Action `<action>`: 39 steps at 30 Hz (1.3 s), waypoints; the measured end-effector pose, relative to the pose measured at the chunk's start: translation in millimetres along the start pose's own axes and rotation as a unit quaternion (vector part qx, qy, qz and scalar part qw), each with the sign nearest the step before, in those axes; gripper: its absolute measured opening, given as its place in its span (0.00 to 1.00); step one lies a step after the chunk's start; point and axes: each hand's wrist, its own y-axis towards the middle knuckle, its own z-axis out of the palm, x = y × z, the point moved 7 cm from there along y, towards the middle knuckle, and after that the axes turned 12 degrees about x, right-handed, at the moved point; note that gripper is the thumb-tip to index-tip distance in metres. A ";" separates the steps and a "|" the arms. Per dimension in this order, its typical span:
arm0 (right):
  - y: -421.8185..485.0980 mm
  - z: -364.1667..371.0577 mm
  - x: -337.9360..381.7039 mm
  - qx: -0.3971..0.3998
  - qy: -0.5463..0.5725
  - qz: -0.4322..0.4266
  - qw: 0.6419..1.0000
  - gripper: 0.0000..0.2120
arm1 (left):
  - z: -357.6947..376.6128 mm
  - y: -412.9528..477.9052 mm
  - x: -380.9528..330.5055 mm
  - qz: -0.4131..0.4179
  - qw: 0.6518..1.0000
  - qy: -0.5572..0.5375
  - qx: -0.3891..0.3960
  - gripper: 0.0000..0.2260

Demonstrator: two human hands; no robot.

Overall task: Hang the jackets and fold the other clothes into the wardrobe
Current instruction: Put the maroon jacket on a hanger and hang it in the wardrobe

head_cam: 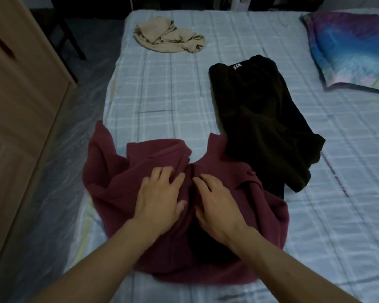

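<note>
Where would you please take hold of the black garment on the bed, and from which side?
Probably at its far end, pinching the two corners either side of the white neck label. The black garment lies lengthwise with that collar end flat and uncovered, while its near end is bunched and meets the maroon garment. Come from above.

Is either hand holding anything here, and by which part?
Nothing is held: the left hand and right hand rest with spread fingers on the middle of the maroon garment, either side of its central fold.
</note>
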 end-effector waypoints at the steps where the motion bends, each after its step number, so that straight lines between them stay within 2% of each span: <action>1: 6.1 0.5 -3.0 0.013 -0.014 0.006 1.000 0.33 | 3.8 12.7 0.5 -0.003 0.999 0.020 0.025 0.33; 3: 15.6 4.2 -10.9 0.041 -0.020 0.023 0.999 0.34 | 17.7 30.7 6.4 -0.024 0.995 0.042 0.087 0.34; 5: 21.9 11.3 -16.4 0.065 -0.016 0.036 0.997 0.36 | 31.1 33.2 13.7 -0.041 0.991 0.032 0.126 0.27; 7: 28.6 17.7 -17.7 0.083 -0.020 0.034 0.996 0.40 | 38.1 26.9 20.7 -0.043 0.994 0.001 0.104 0.19; 9: 34.7 17.9 -16.8 0.079 -0.018 0.025 0.996 0.40 | 37.8 18.0 26.7 -0.036 0.996 -0.051 0.060 0.16; 10: 36.1 15.8 -15.6 0.065 -0.018 0.017 0.998 0.37 | 35.9 13.0 29.0 -0.032 0.995 -0.082 0.040 0.15; 14: 26.9 2.6 -11.8 -0.015 0.010 -0.001 1.000 0.14 | 23.4 -18.3 29.6 -0.006 0.989 -0.147 -0.021 0.10; 17: 16.7 -1.6 -9.0 -0.012 0.060 -0.005 0.998 0.08 | 31.8 -48.3 25.6 -0.014 0.990 -0.144 0.004 0.13; 22: 2.6 1.2 13.1 0.077 0.126 -0.061 0.987 0.16 | 45.0 -83.5 11.2 -0.023 0.986 -0.161 0.025 0.32; 25: 1.6 -13.4 11.9 0.001 0.205 -0.042 0.978 0.15 | 48.6 -102.9 11.8 -0.028 0.983 -0.180 0.032 0.40; 27: 6.1 -18.4 12.7 -0.037 0.216 -0.021 0.975 0.17 | 52.8 -115.7 6.7 -0.002 0.984 -0.171 0.051 0.40; 28: 9.6 -16.6 16.5 -0.025 0.220 -0.014 0.975 0.22 | 54.0 -120.0 3.5 0.003 0.986 -0.152 0.072 0.38; 30: 16.1 -5.8 33.0 0.032 0.219 -0.028 0.975 0.29 | 56.4 -128.8 4.3 -0.004 0.985 -0.147 0.093 0.34; 32: 18.7 11.7 55.0 0.086 0.177 -0.075 0.977 0.29 | 48.5 -131.9 8.3 0.010 0.982 -0.160 0.098 0.30; 34: 15.7 31.9 70.9 0.133 0.128 -0.113 0.976 0.29 | 23.0 -136.0 21.8 -0.018 0.979 -0.201 -0.006 0.22; 36: 11.5 41.9 75.8 0.151 0.106 -0.124 0.975 0.29 | -5.4 -130.0 40.0 -0.058 0.967 -0.220 -0.113 0.18; 39: 2.0 47.7 78.4 0.171 0.103 -0.138 0.970 0.28 | -36.2 -97.5 42.6 -0.009 0.963 -0.215 -0.164 0.11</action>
